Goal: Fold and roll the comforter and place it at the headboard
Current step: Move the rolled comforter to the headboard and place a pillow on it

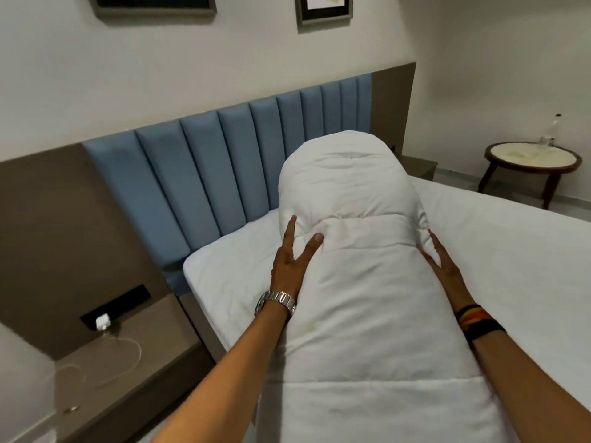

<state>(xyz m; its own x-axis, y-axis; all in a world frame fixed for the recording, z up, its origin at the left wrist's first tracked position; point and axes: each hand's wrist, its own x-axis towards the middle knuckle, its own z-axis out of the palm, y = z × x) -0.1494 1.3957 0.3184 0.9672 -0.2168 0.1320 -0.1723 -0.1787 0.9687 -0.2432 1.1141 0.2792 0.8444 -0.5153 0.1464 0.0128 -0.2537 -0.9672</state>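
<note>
The white comforter [361, 282] is a thick rolled bundle that I carry lengthwise in front of me, its far end over the bed [499, 257] and pointing toward the blue padded headboard [198, 174]. My left hand [292, 254], with a metal watch at the wrist, presses flat on the roll's left side with fingers spread. My right hand [444, 260], with dark bands at the wrist, presses on the roll's right side. Both forearms clamp the bundle between them. Its near end runs out of the bottom of the view.
A brown nightstand [128, 372] with a white charger [103, 322] and cable stands left of the bed. A round side table [532, 161] carrying a clear bottle stands at the far right. Framed pictures [323, 8] hang above the headboard.
</note>
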